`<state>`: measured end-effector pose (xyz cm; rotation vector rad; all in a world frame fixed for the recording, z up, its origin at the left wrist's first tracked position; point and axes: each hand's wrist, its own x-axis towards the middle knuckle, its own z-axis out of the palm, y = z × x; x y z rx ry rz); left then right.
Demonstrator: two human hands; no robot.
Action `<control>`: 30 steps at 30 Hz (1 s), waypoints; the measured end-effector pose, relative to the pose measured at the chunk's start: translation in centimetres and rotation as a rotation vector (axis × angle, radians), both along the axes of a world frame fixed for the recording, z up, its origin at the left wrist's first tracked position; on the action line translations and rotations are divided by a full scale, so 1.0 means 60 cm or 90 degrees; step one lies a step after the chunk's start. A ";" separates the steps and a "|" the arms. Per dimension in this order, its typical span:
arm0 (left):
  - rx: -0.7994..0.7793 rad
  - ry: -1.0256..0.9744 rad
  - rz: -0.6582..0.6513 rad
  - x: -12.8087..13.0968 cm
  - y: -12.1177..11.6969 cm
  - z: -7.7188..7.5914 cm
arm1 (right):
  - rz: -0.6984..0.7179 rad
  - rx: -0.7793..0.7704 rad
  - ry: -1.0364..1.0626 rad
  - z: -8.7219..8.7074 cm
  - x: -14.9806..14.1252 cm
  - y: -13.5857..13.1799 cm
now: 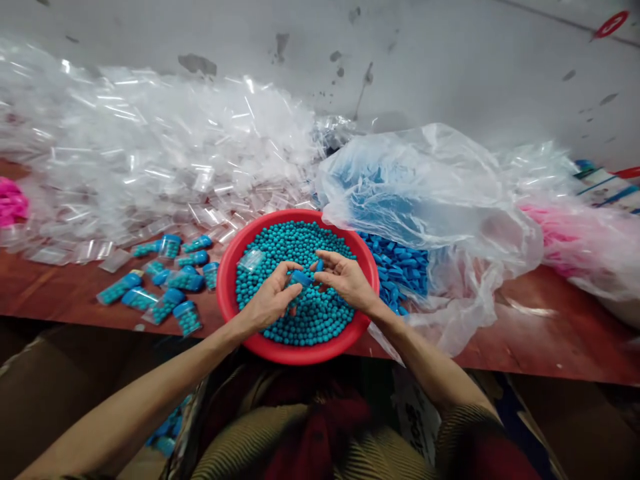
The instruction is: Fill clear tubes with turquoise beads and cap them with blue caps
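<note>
Both my hands are over a red basin (231,320) full of small turquoise beads (300,330). My left hand (273,293) pinches a small container with a blue top (301,277) between thumb and fingers; most of its body is hidden by the hand. Just to the right, my right hand (345,279) grips a small blue cap (319,266) in its fingertips, close to the container. An open clear plastic tube (251,261) lies on the beads at the basin's left side.
Several bead-filled, blue-capped tubes (163,307) lie left of the basin. Behind them rises a large heap of clear tubes (150,147). Right of the basin, blue caps (400,263) spill from a clear plastic bag (450,193). Pink pieces (555,233) lie farther right on the red-brown table (560,333).
</note>
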<state>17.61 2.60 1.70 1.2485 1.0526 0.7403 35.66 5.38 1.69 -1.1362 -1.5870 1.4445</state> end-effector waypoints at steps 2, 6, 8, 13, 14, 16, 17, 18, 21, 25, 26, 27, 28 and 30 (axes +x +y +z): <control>0.017 0.011 0.030 0.005 -0.005 -0.004 | 0.045 0.107 -0.118 -0.005 -0.010 -0.013; 0.123 0.014 0.084 0.014 -0.006 -0.012 | 0.131 0.290 -0.361 0.001 -0.031 -0.044; 0.153 0.009 0.077 0.013 -0.004 -0.015 | 0.117 0.319 -0.467 0.008 -0.039 -0.053; 0.128 -0.006 0.071 0.013 -0.006 -0.010 | 0.094 0.397 -0.571 0.008 -0.046 -0.055; 0.119 -0.007 0.083 0.016 -0.008 -0.009 | 0.088 0.417 -0.572 0.004 -0.046 -0.054; 0.100 -0.015 0.108 0.024 -0.014 -0.006 | 0.076 0.444 -0.579 -0.004 -0.046 -0.052; 0.088 -0.027 0.122 0.028 -0.016 -0.005 | 0.076 0.452 -0.583 -0.007 -0.045 -0.052; 0.074 -0.042 0.133 0.032 -0.018 -0.005 | 0.077 0.456 -0.585 -0.009 -0.045 -0.053; 0.031 -0.073 0.150 0.041 -0.022 -0.010 | 0.089 0.456 -0.584 -0.010 -0.045 -0.055; 0.106 0.035 0.156 0.036 -0.023 -0.019 | 0.119 0.418 -0.592 -0.007 -0.053 -0.060; 0.140 0.081 0.150 0.029 -0.024 -0.018 | 0.135 0.406 -0.592 -0.007 -0.056 -0.063; 0.167 0.124 0.136 0.020 -0.025 -0.014 | 0.159 0.399 -0.588 -0.006 -0.059 -0.065; 0.183 0.164 0.116 0.007 -0.028 -0.009 | 0.184 0.399 -0.580 -0.005 -0.062 -0.068; 0.185 0.234 0.076 -0.031 -0.037 0.008 | 0.216 0.408 -0.561 0.000 -0.063 -0.074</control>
